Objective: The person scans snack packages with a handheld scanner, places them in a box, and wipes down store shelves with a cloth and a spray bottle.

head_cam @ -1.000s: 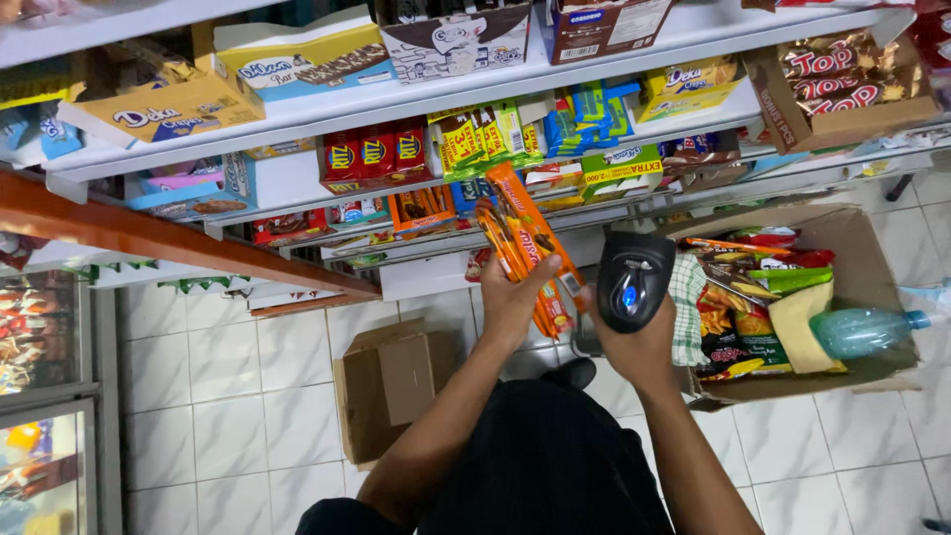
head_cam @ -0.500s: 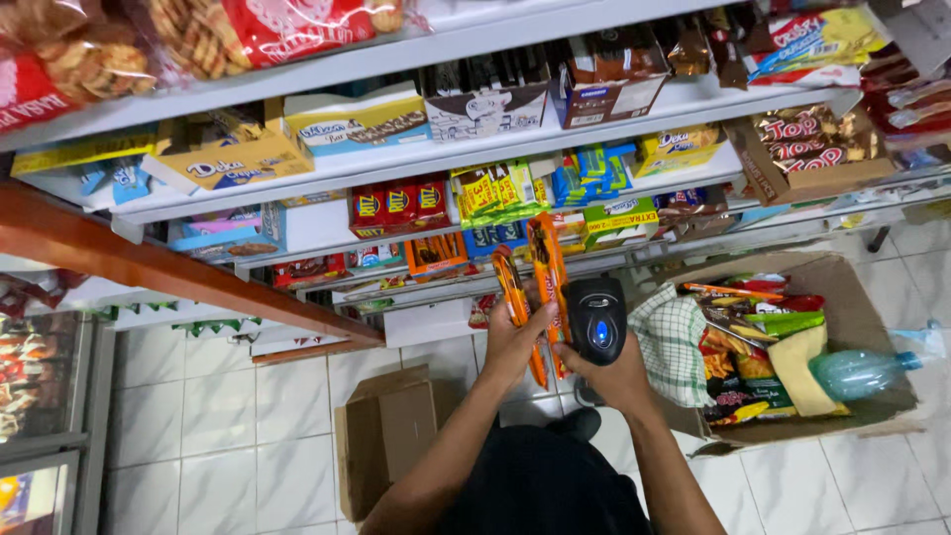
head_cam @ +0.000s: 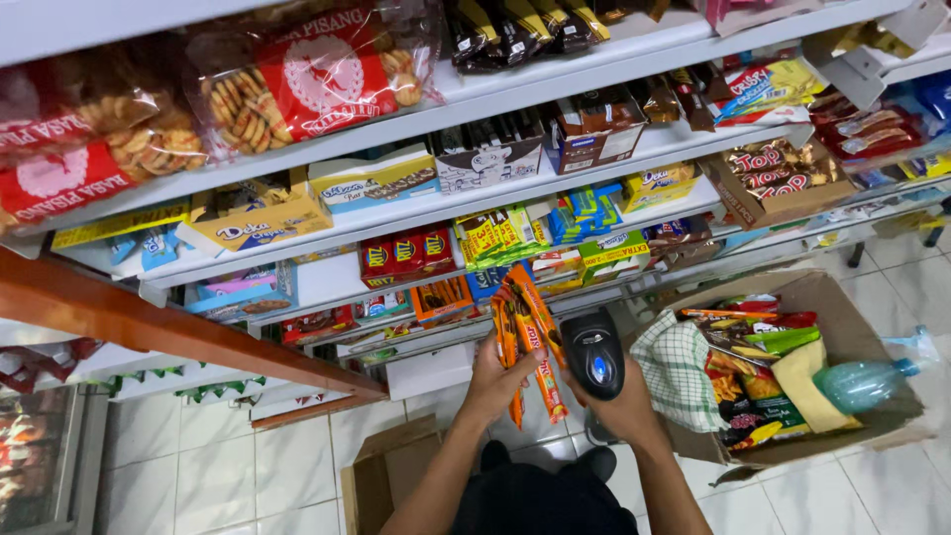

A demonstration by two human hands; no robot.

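Orange snack bars (head_cam: pixel 525 342), thin, light and probably crackly-slippery, best pinched at their lower ends, stand fanned in the closed left hand (head_cam: pixel 495 381) in front of the shelves (head_cam: pixel 634 149), while the right hand (head_cam: pixel 619 401) grips a black barcode scanner (head_cam: pixel 592 354), both nearer the shelves than half a second earlier.

Left-hand fingers (head_cam: pixel 482 369) behind orange packets (head_cam: pixel 528 337)
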